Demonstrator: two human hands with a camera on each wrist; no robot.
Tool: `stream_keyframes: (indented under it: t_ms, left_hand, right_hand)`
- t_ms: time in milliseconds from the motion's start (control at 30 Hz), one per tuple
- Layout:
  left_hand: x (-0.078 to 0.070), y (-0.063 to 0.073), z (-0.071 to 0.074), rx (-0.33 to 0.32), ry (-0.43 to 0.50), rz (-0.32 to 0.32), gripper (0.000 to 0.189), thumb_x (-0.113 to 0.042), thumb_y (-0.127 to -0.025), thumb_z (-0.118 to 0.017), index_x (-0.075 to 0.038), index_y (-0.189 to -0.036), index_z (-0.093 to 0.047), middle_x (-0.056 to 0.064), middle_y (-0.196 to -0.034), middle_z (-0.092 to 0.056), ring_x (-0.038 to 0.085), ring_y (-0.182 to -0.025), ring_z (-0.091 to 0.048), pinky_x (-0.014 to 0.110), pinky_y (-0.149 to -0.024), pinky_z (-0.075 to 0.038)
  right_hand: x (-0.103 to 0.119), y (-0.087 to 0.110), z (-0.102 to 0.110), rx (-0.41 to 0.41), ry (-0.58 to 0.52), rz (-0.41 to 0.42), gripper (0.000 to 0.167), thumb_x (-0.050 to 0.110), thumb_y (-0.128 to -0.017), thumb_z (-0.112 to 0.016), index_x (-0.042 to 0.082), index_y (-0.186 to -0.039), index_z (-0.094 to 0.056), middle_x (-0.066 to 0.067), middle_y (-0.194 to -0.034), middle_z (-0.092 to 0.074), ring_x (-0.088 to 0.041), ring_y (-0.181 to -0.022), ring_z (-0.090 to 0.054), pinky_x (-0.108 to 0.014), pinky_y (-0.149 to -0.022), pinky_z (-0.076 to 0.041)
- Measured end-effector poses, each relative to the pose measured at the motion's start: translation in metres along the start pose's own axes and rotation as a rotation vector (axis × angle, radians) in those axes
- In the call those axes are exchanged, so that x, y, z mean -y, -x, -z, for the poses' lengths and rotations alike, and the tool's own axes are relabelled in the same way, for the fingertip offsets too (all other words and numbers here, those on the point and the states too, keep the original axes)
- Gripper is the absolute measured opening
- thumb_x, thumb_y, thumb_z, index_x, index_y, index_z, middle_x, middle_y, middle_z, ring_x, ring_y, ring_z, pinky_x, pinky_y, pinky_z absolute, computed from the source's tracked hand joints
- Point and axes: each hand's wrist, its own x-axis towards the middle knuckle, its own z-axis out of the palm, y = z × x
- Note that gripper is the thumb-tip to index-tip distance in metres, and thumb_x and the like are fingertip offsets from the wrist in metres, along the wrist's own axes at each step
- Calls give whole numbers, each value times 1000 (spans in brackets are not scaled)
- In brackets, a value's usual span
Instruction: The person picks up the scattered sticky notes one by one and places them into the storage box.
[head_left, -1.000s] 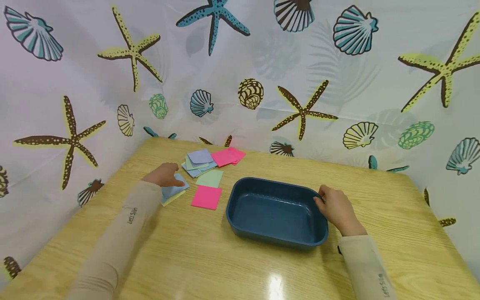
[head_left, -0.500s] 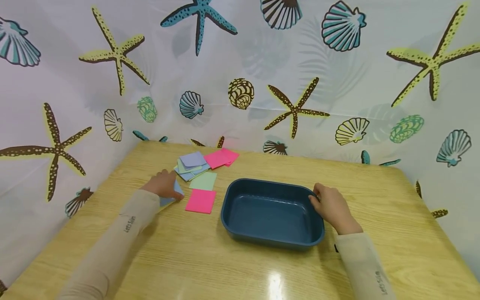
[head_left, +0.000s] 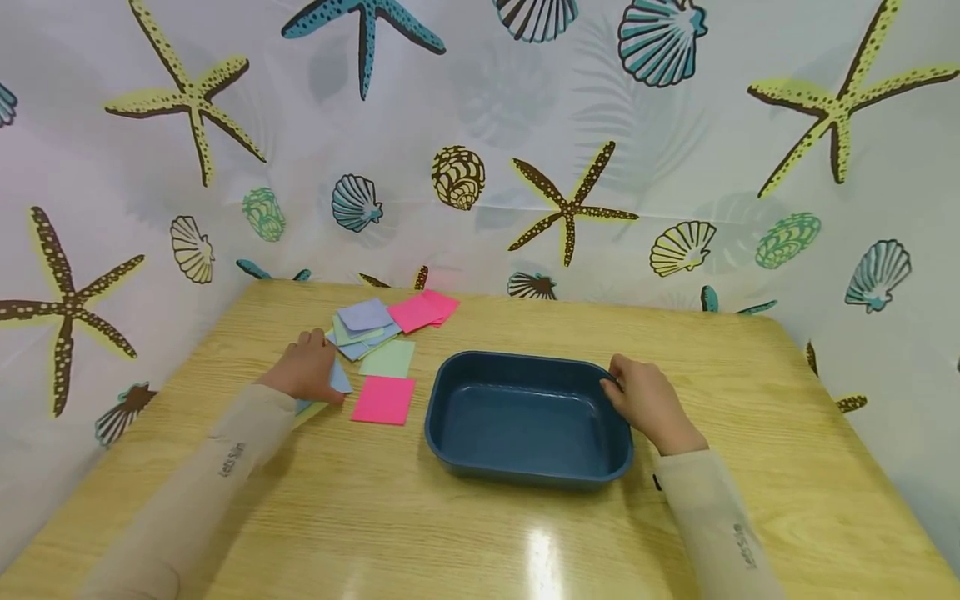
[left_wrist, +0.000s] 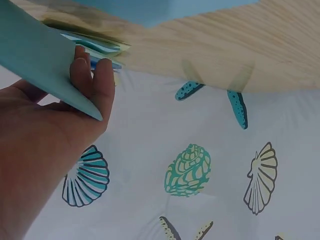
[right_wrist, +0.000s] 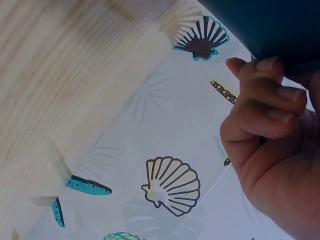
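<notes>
In the head view my left hand (head_left: 303, 369) holds a light blue sticky note (head_left: 341, 379) at the left of the loose notes. The left wrist view shows the blue sheet (left_wrist: 37, 55) lifted at an angle, its edge between the thumb side and the curled fingers. A pale yellow note (head_left: 307, 414) shows under that hand. My right hand (head_left: 652, 406) grips the right rim of a dark blue rectangular bin (head_left: 517, 477). Nothing lies inside the bin. In the right wrist view, curled fingers (right_wrist: 270, 105) hold its edge.
A pink note (head_left: 384, 400) and a pale green note (head_left: 387, 358) lie between the left hand and the bin. Behind them are a pile of blue and green notes (head_left: 364, 317) and several pink notes (head_left: 423, 310). A patterned curtain (head_left: 480, 125) borders the wooden table (head_left: 420, 533).
The left hand has closed on the blue note and lifted its edge. The right hand keeps its grip on the bin's rim. The head view has shifted slightly to the right.
</notes>
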Motion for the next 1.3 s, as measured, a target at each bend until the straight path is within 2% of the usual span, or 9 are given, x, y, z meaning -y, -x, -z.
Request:
stream_keyframes:
  t_ms: [133, 233, 333, 433, 600, 767, 900, 1100, 1300]
  left_hand:
    - [-10, 1, 13, -43, 12, -34, 71, -38, -70, -81, 15, -110, -55, 27, -108, -45, 39, -98, -39, 52, -80, -39]
    - [-34, 1, 31, -91, 31, -90, 75, -38, -73, -79, 11, -122, -51, 28, -115, -46, 40, -105, -40, 54, -85, -38]
    - [-71, -1, 51, -164, 53, -188, 78, -33, -72, -79, 7, -129, -45, 26, -120, -49, 40, -108, -43, 54, -88, -39]
    - [-114, -6, 65, -220, 55, -323, 70, -31, -71, -81, 3, -120, -45, 19, -110, -52, 34, -98, -48, 46, -82, -43]
    - [-190, -20, 75, -89, 2, -495, 57, -36, -74, -80, -5, -111, -48, 10, -102, -53, 26, -91, -49, 37, -78, -44]
    - [-258, -43, 58, 119, -147, -600, 66, -45, -79, -76, -9, -128, -50, 7, -110, -55, 23, -95, -52, 36, -82, -44]
    - [-291, -60, 35, 225, -261, -633, 77, -49, -81, -73, -11, -142, -44, 5, -121, -56, 20, -104, -54, 33, -88, -46]
    - [-312, -76, 10, 266, -284, -627, 77, -47, -82, -73, -14, -144, -44, 6, -133, -53, 22, -113, -54, 33, -95, -45]
    - [-315, -80, 0, 257, -268, -663, 77, -49, -81, -73, -14, -144, -44, 8, -136, -49, 24, -116, -53, 35, -95, -46]
  right_hand:
    - [-1, -1, 1, 2, -6, -5, 11, 4, -89, -65, -1, -85, -56, -6, -62, -52, -16, -52, -45, -33, -50, -40]
    - [-2, -1, 0, 4, -7, -9, 11, 5, -89, -65, -1, -85, -56, -6, -63, -53, -16, -52, -46, -33, -50, -40]
    - [-2, -1, 0, 4, -10, -12, 11, 5, -89, -65, -1, -85, -56, -6, -63, -53, -16, -52, -46, -33, -50, -40]
    - [-3, 0, 0, 2, -8, -21, 11, 5, -89, -65, -1, -85, -56, -6, -63, -53, -16, -52, -46, -33, -50, -40]
    - [-5, 0, 0, -1, -9, -43, 12, 6, -89, -66, 0, -83, -56, -4, -62, -51, -16, -52, -45, -32, -51, -39]
    - [-6, -1, 0, -5, -6, -43, 13, 7, -89, -66, 1, -83, -56, -6, -62, -52, -18, -53, -46, -32, -52, -39]
    - [-5, -3, 0, 16, 0, -52, 12, 7, -89, -65, 1, -85, -56, -6, -64, -53, -18, -53, -47, -32, -51, -39]
    - [-6, -1, 2, 26, -18, -62, 13, 6, -89, -65, 1, -83, -55, -5, -61, -49, -16, -51, -44, -29, -49, -36]
    - [-5, -2, -1, 5, -12, -56, 13, 6, -89, -66, 1, -82, -56, -5, -62, -50, -16, -52, -46, -30, -49, -37]
